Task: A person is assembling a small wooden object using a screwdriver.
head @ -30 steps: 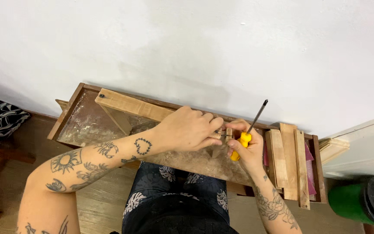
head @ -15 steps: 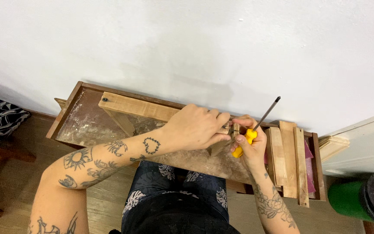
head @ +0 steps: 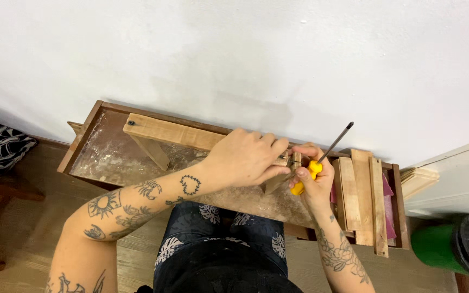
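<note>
Wooden frame: a long pale wooden bar [head: 169,132] with a short leg was seen already joined, lying on the dusty brown counter [head: 104,157].
Left hand [head: 245,158]: closed over the bar's right end.
Right hand [head: 313,171]: gripped round a yellow-handled screwdriver [head: 321,160], shaft raised.
Loose slats [head: 362,190]: stacked rightmost, unassembled.

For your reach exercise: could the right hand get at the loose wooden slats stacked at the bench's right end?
Probably yes: the slats lie right beside the right hand, nothing between, though it holds a yellow-handled screwdriver.
</note>
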